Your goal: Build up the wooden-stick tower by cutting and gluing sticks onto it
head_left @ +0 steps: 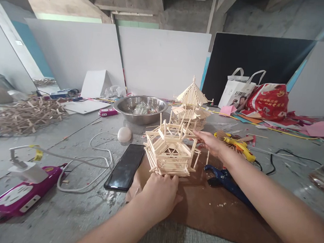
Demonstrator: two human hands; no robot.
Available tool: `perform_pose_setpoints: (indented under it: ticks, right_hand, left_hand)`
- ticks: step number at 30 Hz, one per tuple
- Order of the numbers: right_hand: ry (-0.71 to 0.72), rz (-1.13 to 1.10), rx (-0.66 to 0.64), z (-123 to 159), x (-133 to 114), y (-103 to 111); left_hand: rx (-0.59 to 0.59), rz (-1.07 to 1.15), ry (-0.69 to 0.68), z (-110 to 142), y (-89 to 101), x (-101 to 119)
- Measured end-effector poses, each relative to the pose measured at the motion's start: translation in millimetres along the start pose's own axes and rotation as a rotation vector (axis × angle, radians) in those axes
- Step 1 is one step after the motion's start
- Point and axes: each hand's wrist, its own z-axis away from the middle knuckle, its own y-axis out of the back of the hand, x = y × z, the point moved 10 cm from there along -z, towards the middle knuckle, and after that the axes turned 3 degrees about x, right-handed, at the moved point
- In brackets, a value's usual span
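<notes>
A small pavilion model of pale wooden sticks (173, 156) stands tilted in front of me, its open top showing crossed sticks inside. My left hand (160, 194) has its fingers curled around the model's near lower edge. At the upper right side, my right hand (211, 143) pinches the frame near a projecting stick; its fingertips are partly hidden. Just behind sits a second stick pavilion (193, 96) with a pointed roof. Blue-handled pliers (228, 183) lie beneath my right forearm on a brown board (200, 217).
Left of the model are a black phone (125, 166), a white cable (86, 188) and a purple power strip (36, 193). A steel basin (140, 116) stands behind. To the right lies a yellow glue gun (240, 147); bags (269, 100) and a stick pile (26, 114) are farther off.
</notes>
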Motion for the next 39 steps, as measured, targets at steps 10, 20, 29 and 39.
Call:
perform_pose_setpoints:
  ticks: [10, 20, 29, 39]
  right_hand:
    - [-0.031, -0.064, 0.068, 12.2, 5.9, 16.6]
    - [-0.069, -0.249, 0.065, 64.9, 26.2, 39.4]
    - [-0.089, -0.332, 0.072, 74.9, 36.4, 41.2]
    - [-0.094, -0.330, 0.044, 77.9, 42.6, 42.4]
  left_hand:
    - [0.101, -0.012, -0.004, -5.7, 3.4, -3.9]
    - [-0.032, 0.047, -0.051, -11.9, 3.8, -35.0]
    - [0.170, 0.512, 0.333, -16.6, 27.1, -122.8]
    - [0.086, 0.831, 0.359, -34.8, -10.6, -119.2]
